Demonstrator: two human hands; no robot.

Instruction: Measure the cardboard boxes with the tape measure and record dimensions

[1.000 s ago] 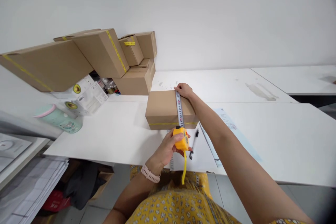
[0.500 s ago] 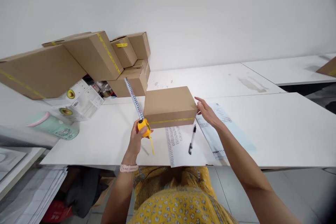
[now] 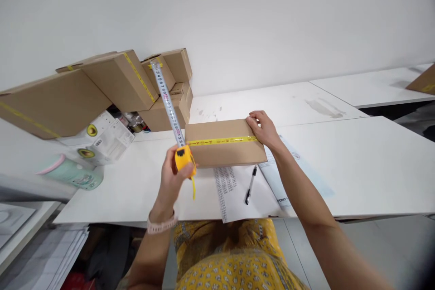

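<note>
My left hand is closed around a yellow tape measure. Its metal blade sticks out up and away, left of a brown cardboard box, and a yellow strap dangles below the case. A strip of yellow printed tape runs along the box side that faces me. My right hand grips the box at its far right corner, fingers over the top edge. Under and in front of the box lies a sheet of printed paper, with a black-and-clear pen on it.
Several cardboard boxes are stacked at the back left. White boxes with avocado pictures and a mint tumbler lie before them. A bluish document sleeve rests right of the paper on the white table.
The box has tilted so its taped side turns up toward me. My right hand has moved from beside the box onto its corner. The tape measure's blade has risen.
</note>
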